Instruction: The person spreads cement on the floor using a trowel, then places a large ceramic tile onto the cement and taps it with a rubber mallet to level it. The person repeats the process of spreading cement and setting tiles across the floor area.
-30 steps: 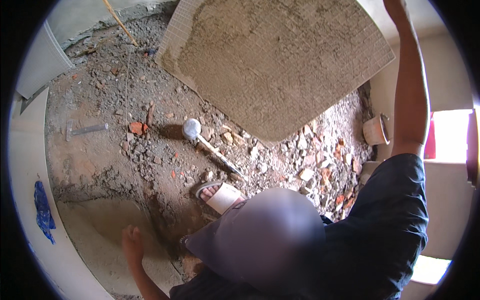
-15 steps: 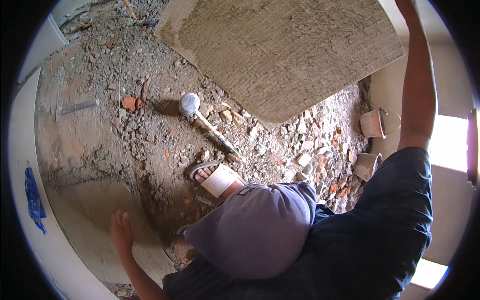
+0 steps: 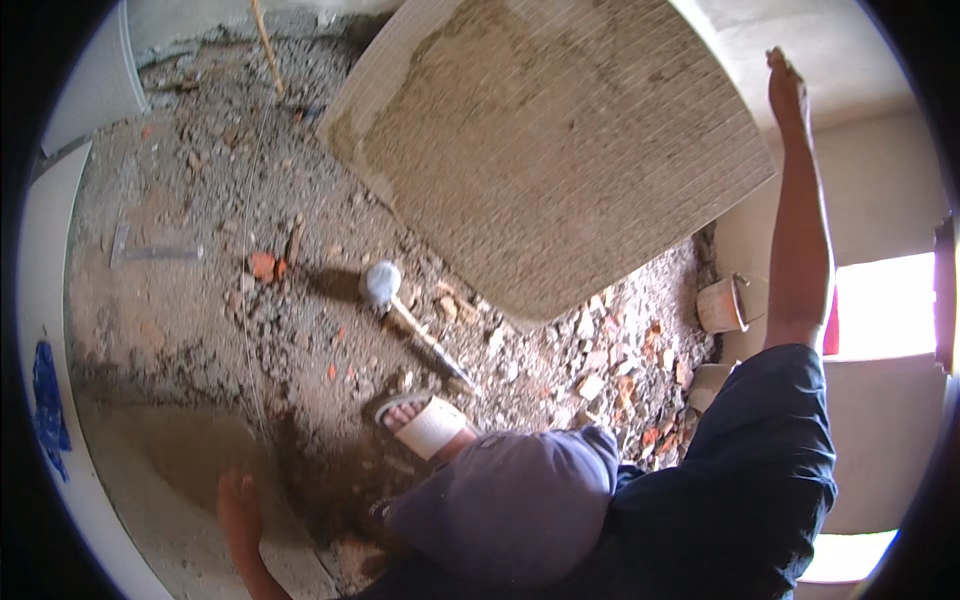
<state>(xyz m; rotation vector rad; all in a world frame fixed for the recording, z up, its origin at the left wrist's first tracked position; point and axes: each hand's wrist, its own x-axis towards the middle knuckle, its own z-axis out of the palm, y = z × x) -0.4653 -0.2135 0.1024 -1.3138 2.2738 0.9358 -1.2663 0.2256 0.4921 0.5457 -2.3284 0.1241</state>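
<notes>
A large square tile slab (image 3: 560, 160), rough grey mortar-stained underside up, stands tilted over the rubble floor. My right hand (image 3: 786, 88) is raised with fingers straight beside the slab's right edge, against the pale wall; I cannot tell if it touches the slab. My left hand (image 3: 240, 510) lies flat, fingers apart, on a smoothed bed of damp mortar (image 3: 180, 450) at the lower left. My sandalled foot (image 3: 428, 425) rests on the rubble between them. A mallet (image 3: 381, 283) with a grey head and wooden handle lies just beyond the foot.
Broken brick and stone rubble (image 3: 610, 370) covers the floor. A small bucket (image 3: 722, 305) stands by the right wall. A metal straightedge (image 3: 150, 250) lies at the left, a thin string (image 3: 250, 300) runs across, and a blue patch (image 3: 45, 400) marks the white left edge.
The view has swung so my raised right hand is fully visible. My left hand has slid slightly nearer over the mortar bed. The slab stays tilted up.
</notes>
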